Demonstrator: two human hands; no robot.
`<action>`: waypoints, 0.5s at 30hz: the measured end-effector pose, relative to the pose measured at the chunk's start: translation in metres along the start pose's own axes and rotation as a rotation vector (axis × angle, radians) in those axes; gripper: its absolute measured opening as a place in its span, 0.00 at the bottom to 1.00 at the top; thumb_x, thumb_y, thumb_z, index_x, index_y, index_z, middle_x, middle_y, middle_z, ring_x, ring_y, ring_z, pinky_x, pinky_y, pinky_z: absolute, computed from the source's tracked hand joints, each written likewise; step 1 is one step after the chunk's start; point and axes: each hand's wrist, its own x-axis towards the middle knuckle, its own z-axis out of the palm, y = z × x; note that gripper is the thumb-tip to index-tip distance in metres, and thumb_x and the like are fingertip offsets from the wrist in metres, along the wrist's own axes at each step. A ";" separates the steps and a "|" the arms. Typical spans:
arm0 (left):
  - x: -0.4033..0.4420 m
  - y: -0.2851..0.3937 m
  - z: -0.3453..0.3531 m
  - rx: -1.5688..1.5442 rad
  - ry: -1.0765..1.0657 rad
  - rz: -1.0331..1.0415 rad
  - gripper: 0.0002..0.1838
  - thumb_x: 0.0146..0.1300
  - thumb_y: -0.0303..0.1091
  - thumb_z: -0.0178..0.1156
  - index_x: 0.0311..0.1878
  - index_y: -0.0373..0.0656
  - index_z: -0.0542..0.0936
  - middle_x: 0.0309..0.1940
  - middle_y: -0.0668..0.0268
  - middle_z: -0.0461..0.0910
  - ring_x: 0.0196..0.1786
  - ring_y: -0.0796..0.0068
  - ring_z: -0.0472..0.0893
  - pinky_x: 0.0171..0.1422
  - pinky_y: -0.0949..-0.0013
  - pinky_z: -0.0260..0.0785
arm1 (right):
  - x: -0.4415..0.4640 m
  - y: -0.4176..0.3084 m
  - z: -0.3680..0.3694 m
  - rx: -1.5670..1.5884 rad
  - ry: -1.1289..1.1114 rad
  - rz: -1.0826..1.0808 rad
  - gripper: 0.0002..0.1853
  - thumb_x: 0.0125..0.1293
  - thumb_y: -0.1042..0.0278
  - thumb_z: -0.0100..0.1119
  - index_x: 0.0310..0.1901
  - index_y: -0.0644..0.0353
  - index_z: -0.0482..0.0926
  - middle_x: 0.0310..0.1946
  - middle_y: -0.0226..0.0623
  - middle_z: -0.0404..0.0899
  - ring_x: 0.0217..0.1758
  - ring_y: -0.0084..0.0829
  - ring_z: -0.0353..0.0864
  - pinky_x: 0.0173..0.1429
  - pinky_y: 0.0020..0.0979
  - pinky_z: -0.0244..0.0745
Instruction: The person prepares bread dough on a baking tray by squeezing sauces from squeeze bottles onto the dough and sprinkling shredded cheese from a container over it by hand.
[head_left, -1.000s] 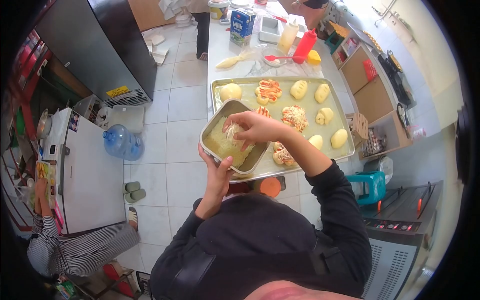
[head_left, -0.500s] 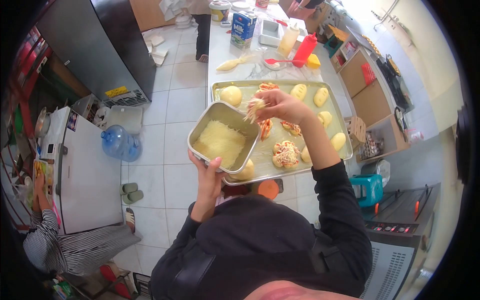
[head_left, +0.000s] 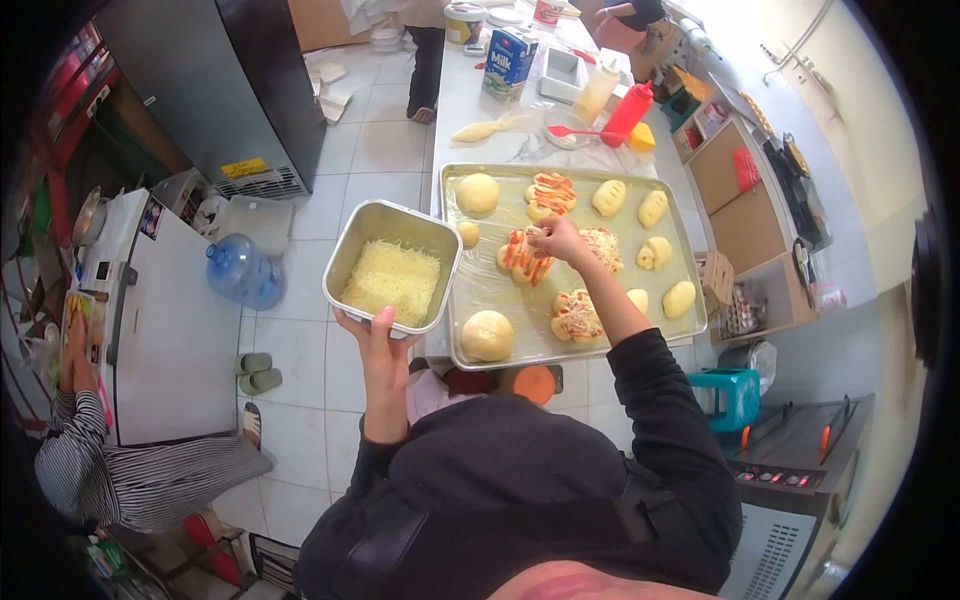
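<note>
My left hand [head_left: 383, 365] grips the near edge of a square metal tin [head_left: 450, 262] of pale shredded cheese [head_left: 393, 280], left of the baking tray [head_left: 690, 240]. Over the tray's middle, my right hand [head_left: 556, 240] has its fingers pinched together on a little shredded cheese, just above a dough piece with red stripes [head_left: 520, 262]. Another striped piece [head_left: 551, 195] lies behind it. Two pieces bear shreds, one of them nearer me [head_left: 577, 315]. Plain round dough [head_left: 487, 335] and shaped oval dough [head_left: 679, 298] lie around them.
Behind the tray stand a milk carton [head_left: 509, 65], a red squeeze bottle [head_left: 628, 112], a pale bottle [head_left: 597, 90] and a bowl with a red spatula [head_left: 585, 132]. A piping bag [head_left: 480, 130] lies left. A person in stripes [head_left: 150, 480] works at the far left.
My right hand has gone from inside the tin to above the striped dough, carrying shredded cheese. The tin in my left hand has shifted left, off the tray.
</note>
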 end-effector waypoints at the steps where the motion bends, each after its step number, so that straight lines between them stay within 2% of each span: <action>1: 0.000 0.000 -0.001 0.001 0.009 0.001 0.44 0.53 0.32 0.57 0.66 0.61 0.39 0.62 0.56 0.49 0.62 0.55 0.60 0.47 0.49 0.74 | 0.001 -0.001 0.001 -0.079 0.032 -0.019 0.16 0.52 0.70 0.65 0.42 0.65 0.77 0.30 0.36 0.79 0.29 0.22 0.80 0.34 0.24 0.78; 6: 0.000 0.000 -0.005 -0.001 0.012 0.006 0.44 0.53 0.32 0.57 0.66 0.61 0.39 0.62 0.56 0.49 0.62 0.55 0.60 0.47 0.47 0.74 | 0.004 -0.005 0.006 -0.326 0.167 -0.144 0.15 0.44 0.68 0.67 0.36 0.61 0.81 0.22 0.33 0.79 0.25 0.21 0.79 0.30 0.24 0.74; 10: 0.002 -0.001 -0.003 0.052 0.069 0.036 0.40 0.53 0.36 0.58 0.65 0.60 0.45 0.60 0.58 0.57 0.59 0.55 0.67 0.44 0.50 0.76 | 0.000 -0.014 0.007 -0.338 0.046 -0.108 0.14 0.43 0.69 0.65 0.34 0.62 0.81 0.21 0.34 0.79 0.24 0.21 0.78 0.29 0.25 0.73; 15: 0.002 0.001 -0.005 0.050 0.065 0.045 0.41 0.52 0.36 0.58 0.65 0.60 0.45 0.61 0.58 0.56 0.60 0.55 0.66 0.45 0.50 0.75 | 0.002 -0.005 0.005 -0.242 0.084 -0.099 0.13 0.43 0.69 0.64 0.33 0.63 0.81 0.20 0.34 0.78 0.23 0.21 0.76 0.28 0.25 0.72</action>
